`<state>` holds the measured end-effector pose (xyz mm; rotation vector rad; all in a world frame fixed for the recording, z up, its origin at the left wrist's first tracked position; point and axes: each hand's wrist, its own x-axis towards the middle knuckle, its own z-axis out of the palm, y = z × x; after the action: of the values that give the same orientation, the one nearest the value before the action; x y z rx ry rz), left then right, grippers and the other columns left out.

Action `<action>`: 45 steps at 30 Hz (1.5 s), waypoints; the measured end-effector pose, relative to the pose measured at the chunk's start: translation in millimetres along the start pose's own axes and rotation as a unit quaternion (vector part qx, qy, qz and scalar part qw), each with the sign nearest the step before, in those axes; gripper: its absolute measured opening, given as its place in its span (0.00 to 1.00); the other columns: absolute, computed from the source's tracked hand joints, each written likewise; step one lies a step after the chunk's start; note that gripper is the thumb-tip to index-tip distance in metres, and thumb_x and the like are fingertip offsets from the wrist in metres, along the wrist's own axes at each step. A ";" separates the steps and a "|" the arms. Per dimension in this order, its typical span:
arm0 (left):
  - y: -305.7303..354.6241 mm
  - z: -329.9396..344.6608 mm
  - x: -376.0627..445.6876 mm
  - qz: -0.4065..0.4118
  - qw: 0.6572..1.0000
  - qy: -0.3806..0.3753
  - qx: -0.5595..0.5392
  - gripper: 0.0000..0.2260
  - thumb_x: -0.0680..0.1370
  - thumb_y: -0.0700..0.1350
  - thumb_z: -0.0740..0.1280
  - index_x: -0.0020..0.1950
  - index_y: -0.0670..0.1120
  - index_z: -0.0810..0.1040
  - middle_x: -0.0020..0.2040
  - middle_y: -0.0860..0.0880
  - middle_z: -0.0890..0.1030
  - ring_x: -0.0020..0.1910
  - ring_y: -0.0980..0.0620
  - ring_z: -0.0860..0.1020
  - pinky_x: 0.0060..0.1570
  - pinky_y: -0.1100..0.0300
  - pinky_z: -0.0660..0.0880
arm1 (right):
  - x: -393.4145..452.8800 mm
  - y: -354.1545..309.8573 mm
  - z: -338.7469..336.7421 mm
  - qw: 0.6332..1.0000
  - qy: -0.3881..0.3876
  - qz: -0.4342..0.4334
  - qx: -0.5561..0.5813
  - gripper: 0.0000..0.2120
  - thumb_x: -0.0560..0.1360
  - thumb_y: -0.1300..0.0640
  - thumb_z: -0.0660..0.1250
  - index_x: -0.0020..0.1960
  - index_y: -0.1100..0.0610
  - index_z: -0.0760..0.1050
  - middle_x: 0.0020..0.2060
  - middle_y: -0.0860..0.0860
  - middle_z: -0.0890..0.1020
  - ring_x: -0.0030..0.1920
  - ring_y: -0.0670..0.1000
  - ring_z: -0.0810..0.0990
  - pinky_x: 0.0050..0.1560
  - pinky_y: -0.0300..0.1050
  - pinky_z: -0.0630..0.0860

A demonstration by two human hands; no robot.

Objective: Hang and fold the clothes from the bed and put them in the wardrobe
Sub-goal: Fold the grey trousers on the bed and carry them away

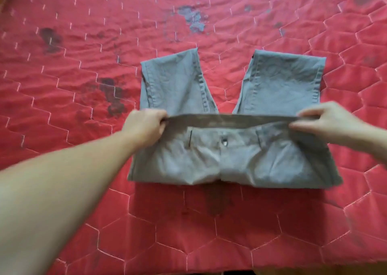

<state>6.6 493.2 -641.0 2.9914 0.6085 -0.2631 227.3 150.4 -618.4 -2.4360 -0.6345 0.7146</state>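
Lying in the middle of a bed covered by a red quilted bedspread (62,86) with pale hexagon stitching and dark blotches, a pair of grey cotton trousers (230,161) is partly folded. Its two legs are doubled back and point away from the person, spread in a V with red cloth showing between them. The waistband (230,118) runs straight across the garment, stretched between both hands and raised a little above the seat panel, where belt loops and a small metal fastener show. The left hand (144,128) has its fingers curled round the left end of the waistband, the bare forearm reaching in from the lower left corner. The right hand (326,121) pinches the right end between thumb and fingers. Both hands stand well apart, each clamped on the band.
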 end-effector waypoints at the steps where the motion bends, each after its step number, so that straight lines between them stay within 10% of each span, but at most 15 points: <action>1: 0.4 2.5 18.5 -0.018 1.000 0.012 -0.001 0.07 0.79 0.48 0.62 0.52 0.49 0.79 0.54 0.43 0.81 0.53 0.39 0.78 0.49 0.50 0.70 | 18.9 0.4 0.3 0.999 0.032 -0.003 -0.020 0.08 0.70 0.54 0.75 0.36 0.56 0.80 0.31 0.54 0.80 0.33 0.45 0.72 0.37 0.43 0.71; 7: 35.8 37.0 56.0 -0.069 0.995 0.061 -0.037 0.20 0.78 0.56 0.62 0.70 0.57 0.69 0.72 0.49 0.68 0.70 0.45 0.64 0.66 0.45 0.59 | 65.5 -6.1 46.6 0.970 0.113 -0.049 -0.212 0.28 0.73 0.48 0.69 0.70 0.54 0.69 0.70 0.58 0.68 0.69 0.60 0.68 0.66 0.59 0.63; 14: 96.4 104.7 28.7 -0.012 0.995 -0.089 -0.045 0.30 0.75 0.69 0.43 0.76 0.66 0.43 0.80 0.55 0.44 0.78 0.50 0.41 0.70 0.33 0.39 | 48.4 4.3 129.8 0.950 -0.012 -0.125 -0.284 0.35 0.73 0.33 0.45 0.77 0.45 0.58 0.78 0.54 0.55 0.77 0.56 0.54 0.73 0.64 0.47; 22: 100.8 108.8 34.8 -0.047 0.995 -0.080 -0.042 0.29 0.77 0.67 0.44 0.77 0.64 0.42 0.80 0.54 0.44 0.78 0.50 0.40 0.70 0.33 0.37 | 62.7 14.9 136.1 0.932 -0.003 -0.124 -0.340 0.34 0.75 0.34 0.45 0.78 0.46 0.55 0.78 0.55 0.54 0.78 0.56 0.53 0.74 0.63 0.45; 28: 149.6 82.7 19.9 0.048 0.993 0.015 -0.110 0.27 0.69 0.46 0.63 0.69 0.57 0.71 0.73 0.50 0.69 0.73 0.47 0.65 0.68 0.42 0.57 | 36.9 13.0 123.1 0.955 0.014 -0.059 -0.291 0.34 0.73 0.37 0.47 0.76 0.47 0.60 0.77 0.55 0.59 0.77 0.56 0.57 0.74 0.62 0.50; 38: 159.7 91.9 26.7 0.024 0.993 -0.089 -0.076 0.34 0.74 0.48 0.64 0.76 0.61 0.52 0.78 0.51 0.52 0.76 0.50 0.51 0.72 0.45 0.49 | -12.6 69.2 84.7 0.935 0.161 0.286 -0.135 0.45 0.64 0.29 0.67 0.73 0.52 0.61 0.68 0.60 0.68 0.68 0.63 0.67 0.64 0.62 0.64; 45: 150.8 68.6 30.8 0.060 0.980 -0.168 -0.093 0.34 0.73 0.49 0.62 0.77 0.59 0.52 0.79 0.51 0.52 0.77 0.50 0.49 0.72 0.43 0.49 | -7.0 69.0 68.9 0.926 0.120 0.348 0.082 0.21 0.66 0.43 0.76 0.50 0.56 0.78 0.50 0.56 0.84 0.51 0.58 0.81 0.52 0.52 0.75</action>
<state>83.5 358.9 -707.7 2.7027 0.3909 -0.6471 200.6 118.1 -706.7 -2.5177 0.4038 0.6704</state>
